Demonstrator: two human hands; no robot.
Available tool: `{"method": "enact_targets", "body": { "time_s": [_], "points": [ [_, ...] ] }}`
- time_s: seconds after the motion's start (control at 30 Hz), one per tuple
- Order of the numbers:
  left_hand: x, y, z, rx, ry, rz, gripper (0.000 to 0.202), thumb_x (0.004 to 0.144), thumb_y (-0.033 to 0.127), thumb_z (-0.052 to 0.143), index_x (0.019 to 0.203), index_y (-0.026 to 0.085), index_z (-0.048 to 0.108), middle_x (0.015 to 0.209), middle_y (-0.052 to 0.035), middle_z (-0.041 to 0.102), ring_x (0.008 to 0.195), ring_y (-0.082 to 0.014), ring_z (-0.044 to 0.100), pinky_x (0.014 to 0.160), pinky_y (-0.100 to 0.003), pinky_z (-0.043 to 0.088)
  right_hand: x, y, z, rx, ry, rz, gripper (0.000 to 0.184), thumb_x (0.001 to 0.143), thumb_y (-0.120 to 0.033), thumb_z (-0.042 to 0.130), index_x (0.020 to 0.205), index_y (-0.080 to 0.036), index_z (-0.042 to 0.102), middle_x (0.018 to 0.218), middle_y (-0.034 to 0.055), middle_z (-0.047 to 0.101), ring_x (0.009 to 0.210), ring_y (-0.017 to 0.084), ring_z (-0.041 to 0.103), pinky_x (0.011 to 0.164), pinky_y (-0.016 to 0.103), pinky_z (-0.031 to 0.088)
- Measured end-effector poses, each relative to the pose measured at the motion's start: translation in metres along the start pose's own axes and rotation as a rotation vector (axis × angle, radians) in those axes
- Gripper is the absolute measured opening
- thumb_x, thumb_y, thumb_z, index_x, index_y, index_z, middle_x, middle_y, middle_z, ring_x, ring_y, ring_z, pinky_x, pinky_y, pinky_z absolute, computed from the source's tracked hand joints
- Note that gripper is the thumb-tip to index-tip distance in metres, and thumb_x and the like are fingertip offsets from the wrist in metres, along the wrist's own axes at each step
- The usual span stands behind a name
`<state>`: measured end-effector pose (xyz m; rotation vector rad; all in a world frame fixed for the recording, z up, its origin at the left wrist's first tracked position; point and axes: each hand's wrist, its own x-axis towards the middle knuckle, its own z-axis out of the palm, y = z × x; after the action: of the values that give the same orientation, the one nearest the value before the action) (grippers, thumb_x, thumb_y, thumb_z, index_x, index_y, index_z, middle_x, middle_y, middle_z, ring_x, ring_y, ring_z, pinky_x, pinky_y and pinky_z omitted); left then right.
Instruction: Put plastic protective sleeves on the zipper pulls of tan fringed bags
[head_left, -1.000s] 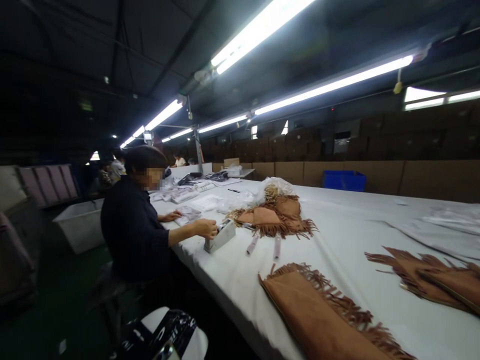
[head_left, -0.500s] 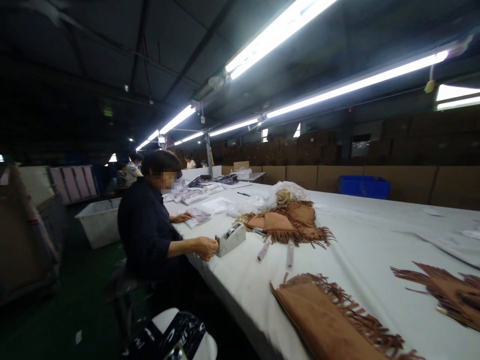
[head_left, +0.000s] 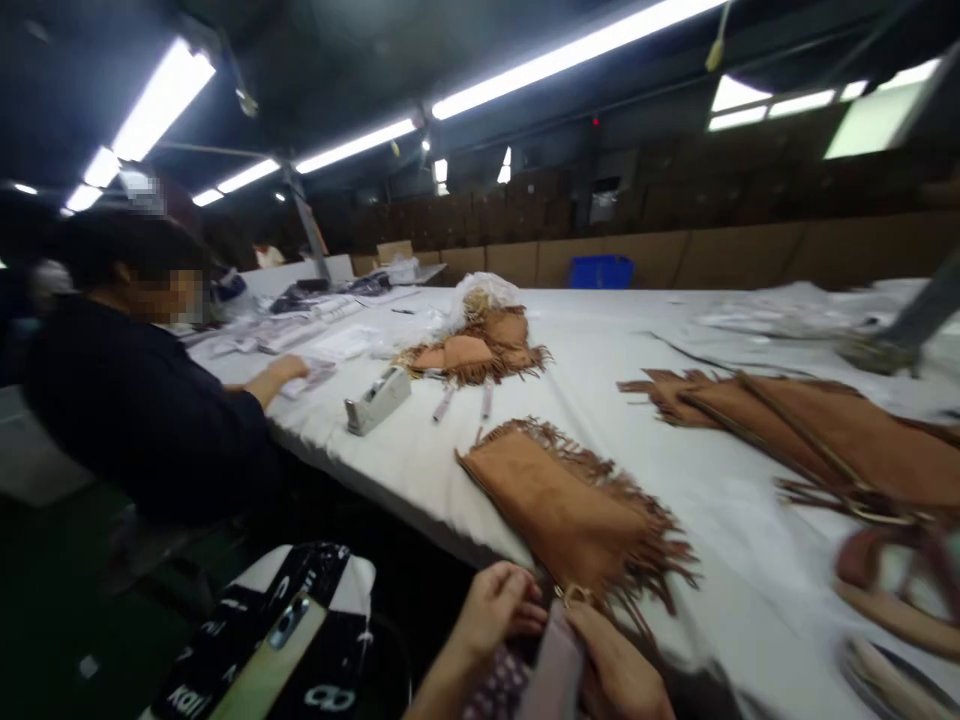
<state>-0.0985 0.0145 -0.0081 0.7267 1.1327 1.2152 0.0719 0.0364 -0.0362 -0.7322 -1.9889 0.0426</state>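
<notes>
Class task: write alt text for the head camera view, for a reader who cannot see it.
The left hand and right hand hold a mauve strip by a fringed suede piece on a long white table. A seated co-worker sits at left, near a tape dispenser.

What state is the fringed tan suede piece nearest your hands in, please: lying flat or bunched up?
Lying flat: the fringed suede piece rests smooth on the white-covered table, fringe spread.

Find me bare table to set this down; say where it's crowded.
Bare white cover lies between the fringed suede panel and the suede pieces rightward, and between that panel and the tape dispenser. Crowded: the papers by the seated co-worker.
</notes>
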Motion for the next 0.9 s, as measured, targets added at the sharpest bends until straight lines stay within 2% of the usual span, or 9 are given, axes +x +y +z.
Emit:
{"method": "enact_targets", "body": {
  "time_s": [0.1,0.17,0.23,0.33,0.4,0.5,0.6,0.73,0.9],
  "points": [
    [-0.019,-0.003,-0.019,-0.071,-0.207,-0.215,0.063,0.074,0.07,0.055,0.088,0.01,0.066,0.077,-0.0087,0.067,0.065,-0.0163,0.062,0.064,-0.027,0.046,-0.007,-0.011,-0.008,-0.076,-0.132,-0.03,0.026,0.089,-0.016,0.049,0.11,-0.02,0.066,0.099,0.0116,0.071,0.084,0.021,0.068,0.073,0.031,0.057],
    [-0.029,0.0,-0.023,-0.056,-0.384,-0.282,0.064,0.07,0.069,0.061,0.092,0.009,0.066,0.072,-0.0085,0.067,0.066,-0.0189,0.063,0.066,-0.03,0.047,-0.004,-0.019,-0.009,-0.096,-0.129,-0.01,0.027,0.088,-0.014,0.05,0.108,-0.02,0.067,0.098,0.0129,0.071,0.079,0.02,0.069,0.069,0.03,0.057],
    [-0.035,0.002,-0.021,-0.001,-0.474,-0.304,0.057,0.069,0.06,0.069,0.095,0.01,0.065,0.067,-0.0058,0.066,0.06,-0.0173,0.062,0.063,-0.029,0.047,-0.001,-0.026,-0.008,-0.065,-0.093,0.011,0.03,0.087,-0.012,0.049,0.109,-0.02,0.067,0.099,0.0128,0.071,0.08,0.02,0.069,0.068,0.03,0.058],
    [-0.035,0.006,-0.017,0.138,-0.401,-0.251,0.043,0.072,0.049,0.071,0.09,0.011,0.065,0.059,0.0001,0.06,0.047,-0.0096,0.052,0.052,-0.022,0.041,0.001,-0.029,-0.011,0.078,-0.049,0.185,0.037,0.084,-0.012,0.047,0.116,-0.019,0.064,0.106,0.0128,0.069,0.092,0.022,0.068,0.078,0.032,0.057],
    [-0.034,0.011,-0.021,0.224,-0.33,-0.173,0.036,0.074,0.045,0.07,0.086,0.011,0.065,0.056,0.0025,0.056,0.045,-0.0067,0.046,0.048,-0.019,0.035,0.002,-0.026,-0.017,0.188,-0.032,0.49,0.035,0.084,-0.018,0.049,0.115,-0.017,0.064,0.106,0.0121,0.07,0.092,0.023,0.067,0.08,0.033,0.056],
    [-0.038,0.021,-0.032,0.263,-0.343,-0.159,0.033,0.077,0.043,0.069,0.088,0.012,0.063,0.057,0.0032,0.055,0.044,-0.0052,0.042,0.045,-0.017,0.03,0.011,-0.021,-0.022,0.42,-0.121,1.036,0.029,0.083,-0.036,0.056,0.095,-0.014,0.072,0.076,0.0081,0.072,0.064,0.019,0.066,0.06,0.028,0.054],
    [-0.048,0.027,-0.04,0.223,-0.396,-0.207,0.038,0.079,0.048,0.065,0.089,0.012,0.062,0.053,0.0031,0.055,0.04,-0.0043,0.038,0.041,-0.017,0.025,0.025,-0.024,-0.015,0.834,-0.214,1.376,0.036,0.078,-0.048,0.063,0.076,-0.013,0.071,0.062,0.0044,0.067,0.048,0.011,0.055,0.044,0.019,0.042],
    [-0.061,0.019,-0.046,0.244,-0.334,-0.266,0.042,0.085,0.055,0.053,0.082,0.014,0.059,0.047,0.0033,0.053,0.035,-0.0053,0.038,0.039,-0.018,0.023,0.037,-0.038,0.002,1.265,-0.141,1.639,0.029,0.07,-0.04,0.075,0.072,-0.012,0.069,0.071,0.0044,0.069,0.046,0.005,0.05,0.04,0.014,0.034],
    [-0.066,0.002,-0.049,0.35,-0.256,-0.236,0.038,0.082,0.053,0.057,0.078,0.015,0.059,0.055,0.0008,0.059,0.046,-0.0095,0.05,0.049,-0.02,0.037,0.04,-0.046,0.009,1.25,-0.101,1.66,0.021,0.067,-0.031,0.075,0.064,-0.012,0.067,0.061,0.0018,0.064,0.044,0.005,0.046,0.039,0.015,0.031]
  ]
}}
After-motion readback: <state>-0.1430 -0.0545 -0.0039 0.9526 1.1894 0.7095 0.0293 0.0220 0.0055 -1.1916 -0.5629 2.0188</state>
